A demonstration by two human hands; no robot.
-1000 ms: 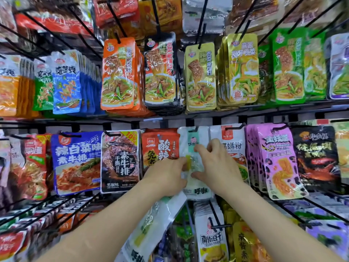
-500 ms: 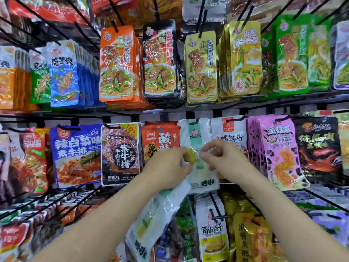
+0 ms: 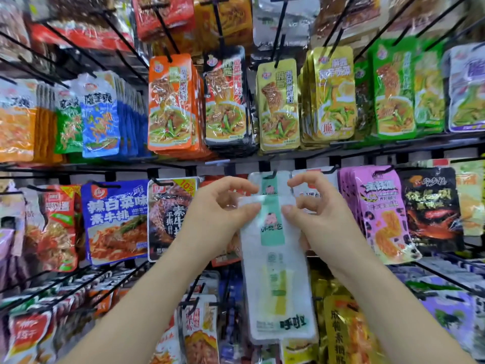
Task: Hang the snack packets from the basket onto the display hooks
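A long white snack packet (image 3: 278, 269) with a green centre stripe hangs upright between my hands, in front of the middle row of hooks. My left hand (image 3: 217, 219) pinches its upper left edge with thumb and fingers. My right hand (image 3: 320, 219) pinches its upper right edge the same way. Just behind the packet's top hangs another white and green packet (image 3: 270, 181) on a black hook (image 3: 273, 174). The held packet's top lies a little below that hook. The basket is out of view.
Black display hooks carry many packets: orange packets (image 3: 170, 103) and yellow packets (image 3: 278, 106) on the upper row, a blue packet (image 3: 116, 222) and a black packet (image 3: 168, 214) to the left, purple packets (image 3: 378, 214) to the right. Lower hooks (image 3: 78, 285) jut out toward me.
The white packet has turned from slanting down-left to hanging straight and has risen toward the hook. Both hands moved up and now pinch its top corners. The view tilted down slightly.
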